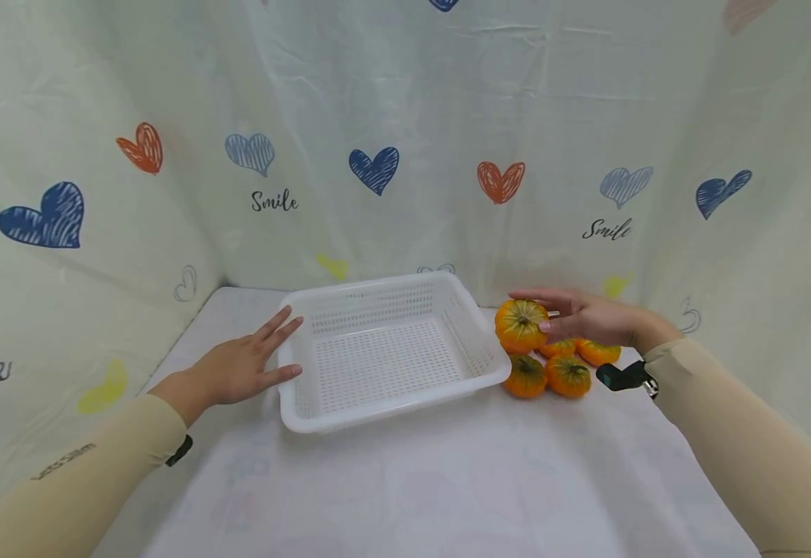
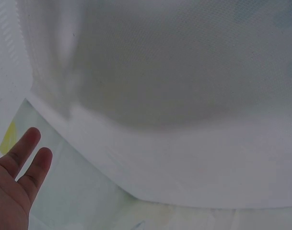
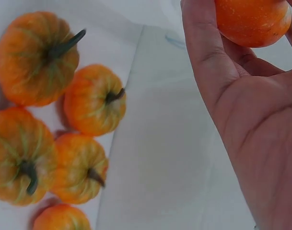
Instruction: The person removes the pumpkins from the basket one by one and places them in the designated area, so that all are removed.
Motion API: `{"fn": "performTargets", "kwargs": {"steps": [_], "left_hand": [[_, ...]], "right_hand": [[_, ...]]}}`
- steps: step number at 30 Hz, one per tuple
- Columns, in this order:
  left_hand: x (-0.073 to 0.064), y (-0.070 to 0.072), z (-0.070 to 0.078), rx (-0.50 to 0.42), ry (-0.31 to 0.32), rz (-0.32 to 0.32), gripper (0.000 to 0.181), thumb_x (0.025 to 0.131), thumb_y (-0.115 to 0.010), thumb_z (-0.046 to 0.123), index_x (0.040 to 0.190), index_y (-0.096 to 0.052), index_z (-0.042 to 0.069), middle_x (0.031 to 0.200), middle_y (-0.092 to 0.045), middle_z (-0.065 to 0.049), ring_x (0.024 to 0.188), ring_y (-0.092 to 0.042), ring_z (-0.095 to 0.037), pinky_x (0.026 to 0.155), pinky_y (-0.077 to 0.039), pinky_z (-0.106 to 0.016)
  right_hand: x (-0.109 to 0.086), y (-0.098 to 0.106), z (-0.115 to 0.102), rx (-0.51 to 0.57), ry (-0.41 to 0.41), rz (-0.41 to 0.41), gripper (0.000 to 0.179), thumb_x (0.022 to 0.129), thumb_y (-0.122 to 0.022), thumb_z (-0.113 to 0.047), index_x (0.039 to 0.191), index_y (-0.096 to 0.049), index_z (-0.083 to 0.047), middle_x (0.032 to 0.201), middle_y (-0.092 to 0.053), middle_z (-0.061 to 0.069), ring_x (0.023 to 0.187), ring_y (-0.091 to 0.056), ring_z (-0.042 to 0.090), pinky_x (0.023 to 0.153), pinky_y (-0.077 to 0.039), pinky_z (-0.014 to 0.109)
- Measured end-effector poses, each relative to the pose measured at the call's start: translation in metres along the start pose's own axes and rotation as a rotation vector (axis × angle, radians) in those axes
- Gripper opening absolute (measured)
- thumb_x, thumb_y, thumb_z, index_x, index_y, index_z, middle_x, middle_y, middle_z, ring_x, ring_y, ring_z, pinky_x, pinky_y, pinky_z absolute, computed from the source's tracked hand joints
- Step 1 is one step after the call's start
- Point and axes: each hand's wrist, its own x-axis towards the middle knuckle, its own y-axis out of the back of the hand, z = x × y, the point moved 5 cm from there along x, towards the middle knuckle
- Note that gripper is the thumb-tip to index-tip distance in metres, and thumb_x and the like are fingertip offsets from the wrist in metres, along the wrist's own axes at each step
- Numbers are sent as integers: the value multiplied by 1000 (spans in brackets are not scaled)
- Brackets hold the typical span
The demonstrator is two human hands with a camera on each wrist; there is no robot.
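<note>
My right hand point(image 1: 586, 316) grips a small orange pumpkin point(image 1: 520, 325) with a pale green streaked top, raised beside the right rim of a white plastic basket point(image 1: 391, 404). In the right wrist view, the held pumpkin point(image 3: 253, 21) sits between the fingers and thumb. Several similar pumpkins with dark green stems, one a large pumpkin point(image 3: 35, 57), lie on the table below that hand. At the basket's left side, my left hand point(image 1: 248, 363) has its fingers spread straight over the rim; whether they touch it I cannot tell. Two of its fingers point(image 2: 36, 167) show in the left wrist view.
Inside the basket only its slotted floor shows. A white cloth covers the table point(image 1: 405, 488). Close behind and to both sides hangs a pale curtain point(image 1: 433, 93) printed with hearts and the word "Smile".
</note>
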Motion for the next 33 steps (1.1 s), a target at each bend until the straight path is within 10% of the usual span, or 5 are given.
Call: {"fn": "performTargets", "kwargs": {"steps": [33], "left_hand": [[1, -1, 0, -5, -18, 12, 85, 98, -41, 66, 162, -12, 18, 167, -1, -9, 127, -51, -44, 94, -46, -59]], "right_hand": [[-70, 21, 92, 210, -122, 164, 63, 103, -55, -17, 159, -26, -18, 161, -13, 19, 122, -55, 13, 98, -50, 38]]}}
